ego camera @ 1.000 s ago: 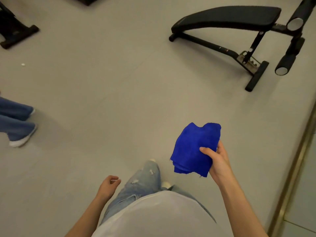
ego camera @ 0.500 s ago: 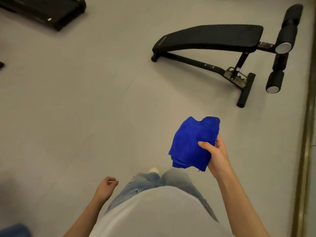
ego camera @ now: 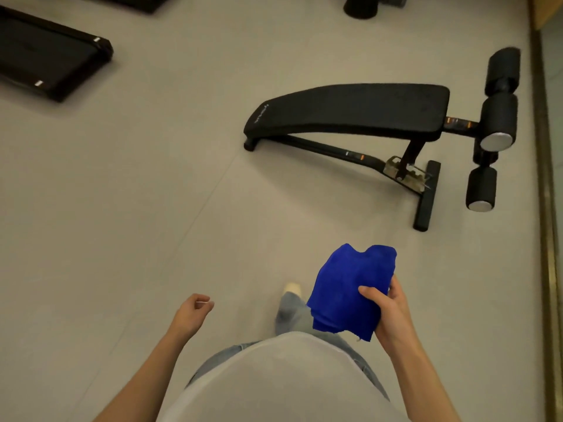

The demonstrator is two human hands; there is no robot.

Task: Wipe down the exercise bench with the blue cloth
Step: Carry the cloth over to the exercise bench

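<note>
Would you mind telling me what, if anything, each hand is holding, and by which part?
The right hand grips the blue cloth by its near edge; the left hand holds nothing.

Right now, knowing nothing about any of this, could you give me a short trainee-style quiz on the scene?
1. True or false: the cloth touches the bench.
2. The right hand grips: A the bench, B the cloth, C nothing.
3. Fill in: the left hand holds ____.

Key: 1 false; 2 B; 3 nothing.
</note>
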